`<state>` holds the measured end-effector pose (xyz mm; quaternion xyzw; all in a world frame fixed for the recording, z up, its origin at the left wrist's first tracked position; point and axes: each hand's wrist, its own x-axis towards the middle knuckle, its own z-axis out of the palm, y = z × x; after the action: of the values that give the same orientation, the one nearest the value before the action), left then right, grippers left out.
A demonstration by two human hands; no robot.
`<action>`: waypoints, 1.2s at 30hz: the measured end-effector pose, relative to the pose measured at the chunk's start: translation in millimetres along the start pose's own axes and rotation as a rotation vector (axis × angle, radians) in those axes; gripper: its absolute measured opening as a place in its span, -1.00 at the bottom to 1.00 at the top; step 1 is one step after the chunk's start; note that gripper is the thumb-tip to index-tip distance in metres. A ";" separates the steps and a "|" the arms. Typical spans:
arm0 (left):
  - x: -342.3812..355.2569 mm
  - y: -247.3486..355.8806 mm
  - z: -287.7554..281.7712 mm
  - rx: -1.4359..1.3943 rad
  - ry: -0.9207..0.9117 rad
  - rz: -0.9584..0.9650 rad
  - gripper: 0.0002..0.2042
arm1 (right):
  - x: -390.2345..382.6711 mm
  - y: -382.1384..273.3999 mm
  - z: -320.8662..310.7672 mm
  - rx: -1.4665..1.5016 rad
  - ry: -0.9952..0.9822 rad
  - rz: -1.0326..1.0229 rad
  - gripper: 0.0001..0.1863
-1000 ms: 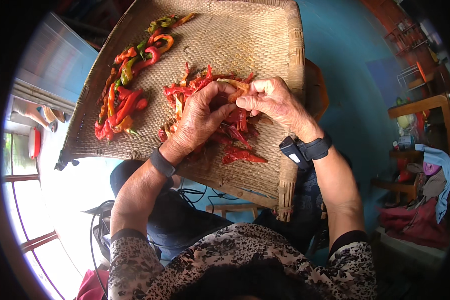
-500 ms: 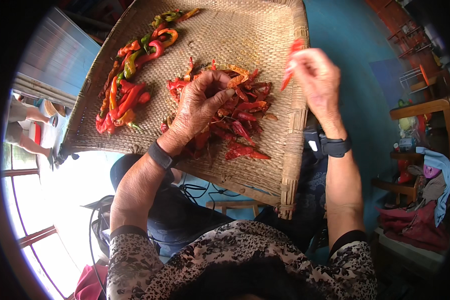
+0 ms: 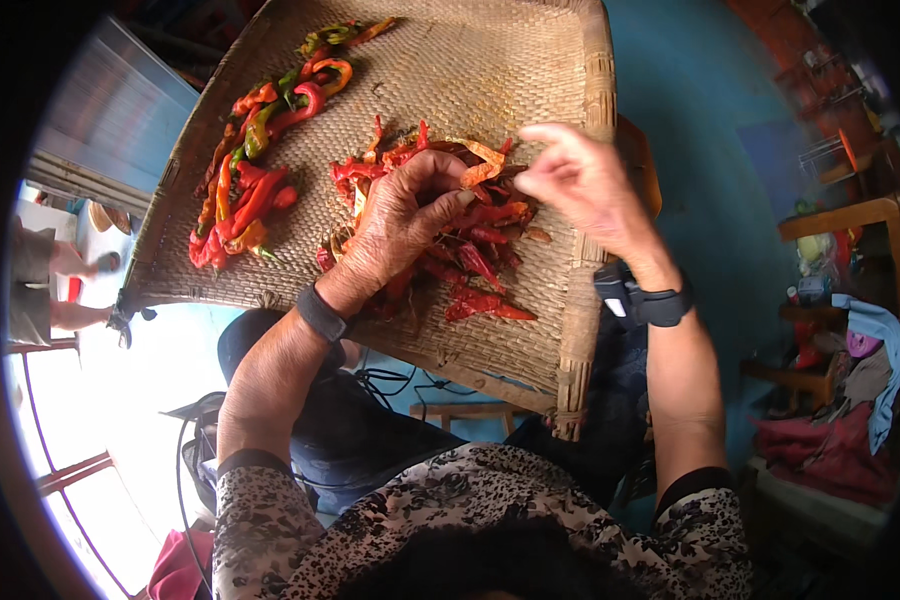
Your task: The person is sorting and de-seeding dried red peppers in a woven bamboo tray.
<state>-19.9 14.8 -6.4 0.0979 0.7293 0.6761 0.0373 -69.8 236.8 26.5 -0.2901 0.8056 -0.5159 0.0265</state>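
My left hand [image 3: 407, 212] is over a heap of dried red chili peppers [image 3: 480, 262] on a woven tray [image 3: 440, 75]. Thumb and fingers pinch an orange, wrinkled chili pepper [image 3: 486, 168], which sticks out toward the right. Just beside that pepper is my right hand [image 3: 582, 188], slightly blurred, above the tray's right side. Its index finger and thumb are apart, and I see nothing between them. Both wrists wear black bands. Along the tray's left side lies a row of fresher red, orange and green peppers [image 3: 255, 200].
The tray's thick right rim [image 3: 598, 110] stands beside my right forearm. An orange object [image 3: 642, 165] shows partly past that rim. Wooden furniture [image 3: 840, 215] with cloths is at the right. Black cables [image 3: 385, 380] lie below the tray. Another person's legs [image 3: 65, 285] show at the far left.
My right hand has come left from beyond the tray's rim toward my left hand. The red chili pepper it held is gone from its fingers. My left hand has barely moved.
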 end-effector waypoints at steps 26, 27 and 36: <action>0.9 -5.2 -6.8 0.995 -0.095 0.330 -0.73 | -1.4 38.6 -83.2 -0.449 0.532 0.097 -0.73; 0.9 -8.0 -5.6 0.994 -0.096 0.329 -0.73 | -4.8 43.4 -86.1 -0.449 0.532 0.099 -0.73; 0.3 5.2 -4.9 0.754 -0.127 0.146 -0.68 | -2.0 15.8 -21.4 -0.311 -0.023 -0.040 -0.70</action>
<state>-20.6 10.4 -0.8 0.1980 0.9141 0.3539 -0.0043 -82.4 260.0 22.6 -0.3125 0.8694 -0.3822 -0.0199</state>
